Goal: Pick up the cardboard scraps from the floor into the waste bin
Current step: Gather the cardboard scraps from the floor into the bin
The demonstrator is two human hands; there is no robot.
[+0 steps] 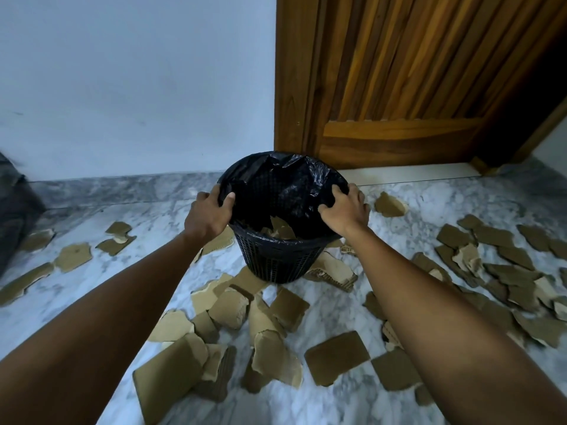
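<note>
Nearest, torn cardboard scraps (227,338) litter the marble floor (337,403), with more spread off to the right and left. Beyond them stands the black mesh waste bin (276,259); a few scraps already lie inside its black liner bag (276,185). The left hand (210,214) and right hand (345,211) each grip the rim. This looks like positioning the bin; next, a hand must let go and gather nearby scraps. Behind it is a wooden door (399,87).

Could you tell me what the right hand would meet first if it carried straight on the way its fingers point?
Probably the black bin liner: the right hand already grips it at the waste bin rim.
</note>
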